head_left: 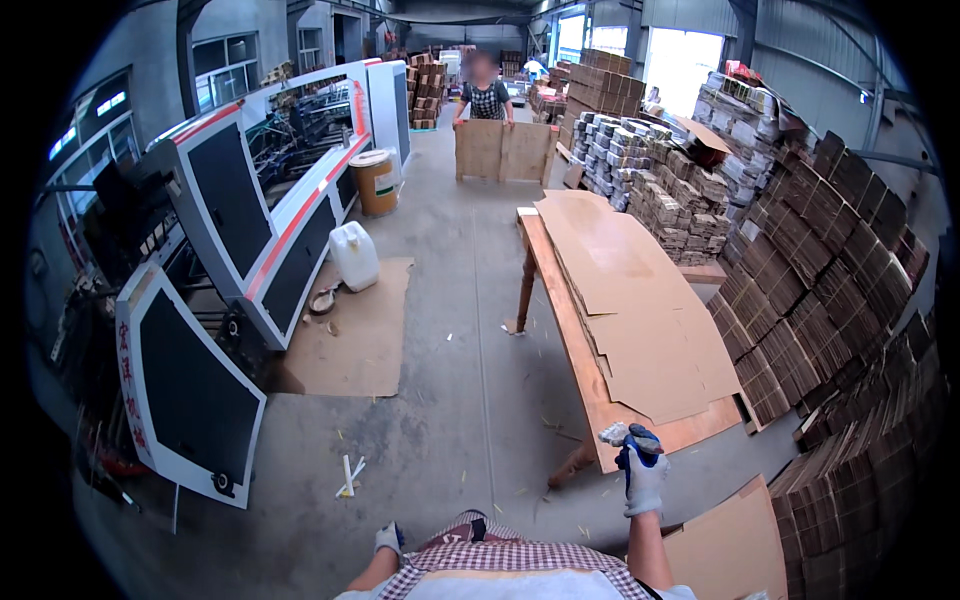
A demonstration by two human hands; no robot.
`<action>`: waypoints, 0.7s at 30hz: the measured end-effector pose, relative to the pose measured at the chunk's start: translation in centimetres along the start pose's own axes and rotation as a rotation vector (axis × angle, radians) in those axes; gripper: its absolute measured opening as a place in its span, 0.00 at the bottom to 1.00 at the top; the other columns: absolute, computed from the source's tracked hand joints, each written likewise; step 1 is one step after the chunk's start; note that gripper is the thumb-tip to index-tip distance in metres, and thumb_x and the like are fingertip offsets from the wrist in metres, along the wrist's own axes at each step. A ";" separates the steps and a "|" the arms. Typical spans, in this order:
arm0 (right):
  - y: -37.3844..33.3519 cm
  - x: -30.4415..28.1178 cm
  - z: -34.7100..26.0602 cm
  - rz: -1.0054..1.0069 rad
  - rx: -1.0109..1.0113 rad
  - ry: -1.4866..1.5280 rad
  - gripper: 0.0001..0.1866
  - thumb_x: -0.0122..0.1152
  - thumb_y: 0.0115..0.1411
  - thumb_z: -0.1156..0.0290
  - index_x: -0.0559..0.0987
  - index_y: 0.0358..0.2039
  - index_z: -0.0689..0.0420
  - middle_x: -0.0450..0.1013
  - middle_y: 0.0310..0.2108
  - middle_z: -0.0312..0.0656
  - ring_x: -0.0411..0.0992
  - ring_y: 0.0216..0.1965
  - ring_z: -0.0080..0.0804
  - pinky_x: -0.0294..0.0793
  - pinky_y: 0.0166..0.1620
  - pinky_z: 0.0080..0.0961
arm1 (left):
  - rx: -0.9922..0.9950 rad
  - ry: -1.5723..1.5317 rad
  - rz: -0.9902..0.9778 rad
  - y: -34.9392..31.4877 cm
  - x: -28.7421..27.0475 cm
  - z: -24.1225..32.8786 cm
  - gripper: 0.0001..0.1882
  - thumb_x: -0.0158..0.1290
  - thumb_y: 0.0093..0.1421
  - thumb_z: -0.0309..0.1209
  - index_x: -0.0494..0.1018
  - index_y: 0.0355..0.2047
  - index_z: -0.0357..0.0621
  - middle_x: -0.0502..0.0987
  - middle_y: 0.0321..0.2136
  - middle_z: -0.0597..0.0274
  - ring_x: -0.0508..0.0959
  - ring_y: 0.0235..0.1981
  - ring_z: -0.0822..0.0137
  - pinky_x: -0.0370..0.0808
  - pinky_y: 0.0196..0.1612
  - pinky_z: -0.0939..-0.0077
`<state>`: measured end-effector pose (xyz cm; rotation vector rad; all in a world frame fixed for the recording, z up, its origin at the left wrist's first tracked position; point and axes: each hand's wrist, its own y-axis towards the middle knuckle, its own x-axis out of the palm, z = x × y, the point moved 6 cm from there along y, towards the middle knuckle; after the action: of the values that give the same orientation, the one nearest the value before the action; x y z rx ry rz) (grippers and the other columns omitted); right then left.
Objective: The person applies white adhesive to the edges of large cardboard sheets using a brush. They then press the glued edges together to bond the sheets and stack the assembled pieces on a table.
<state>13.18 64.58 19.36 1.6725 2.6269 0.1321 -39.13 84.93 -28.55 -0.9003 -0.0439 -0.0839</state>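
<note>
My right hand (643, 478), in a white work glove with blue on the fingers, is closed over the near end of a wooden table (590, 415). In it is a small grey-white wad (628, 437), too small to name for sure. Just beyond it, flat brown cardboard sheets (640, 300) lie stacked along the tabletop. My left hand (389, 539), gloved too, hangs low beside my checked apron (510, 558), touching nothing that I can see. Its fingers are too hidden to read.
A large white-and-black machine (270, 210) lines the left, with a white jug (354, 256) and brown drum (376, 183) beside it. Bundled cardboard (800, 290) is piled high on the right. Ahead, a person (485, 100) stands behind a wooden panel (505, 150).
</note>
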 end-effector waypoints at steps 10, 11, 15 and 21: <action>4.3 2.1 0.0 0.246 -0.054 0.110 0.15 0.55 0.57 0.82 0.74 0.46 0.63 0.72 0.26 0.37 0.68 0.21 0.20 0.70 0.24 0.17 | 0.038 0.573 0.271 9.7 7.1 12.1 0.16 0.51 0.59 0.45 0.72 0.19 0.51 0.75 0.18 0.64 0.73 0.14 0.69 0.68 0.18 0.72; 4.5 2.2 -0.5 0.266 -0.065 0.098 0.15 0.54 0.57 0.82 0.74 0.46 0.63 0.72 0.26 0.37 0.68 0.21 0.20 0.70 0.24 0.17 | 0.051 0.458 0.205 10.3 9.4 13.0 0.16 0.52 0.59 0.45 0.72 0.19 0.51 0.74 0.17 0.65 0.72 0.13 0.70 0.68 0.17 0.72; 5.4 3.4 -0.4 0.300 -0.066 0.077 0.16 0.53 0.57 0.83 0.74 0.47 0.63 0.72 0.26 0.38 0.68 0.20 0.20 0.70 0.23 0.16 | 0.114 0.128 0.025 12.3 15.3 19.2 0.16 0.52 0.60 0.44 0.71 0.19 0.51 0.74 0.16 0.67 0.69 0.12 0.71 0.66 0.16 0.73; 6.2 6.8 1.2 0.339 -0.079 0.023 0.14 0.56 0.59 0.77 0.74 0.47 0.62 0.71 0.26 0.36 0.64 0.20 0.17 0.66 0.22 0.14 | 0.170 0.148 0.015 13.6 16.7 23.8 0.11 0.51 0.61 0.41 0.73 0.26 0.49 0.73 0.17 0.66 0.70 0.13 0.70 0.67 0.16 0.75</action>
<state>16.00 73.41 18.84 2.0819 2.2943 0.2584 -21.30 111.09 -23.21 -0.7222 0.0927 -0.1308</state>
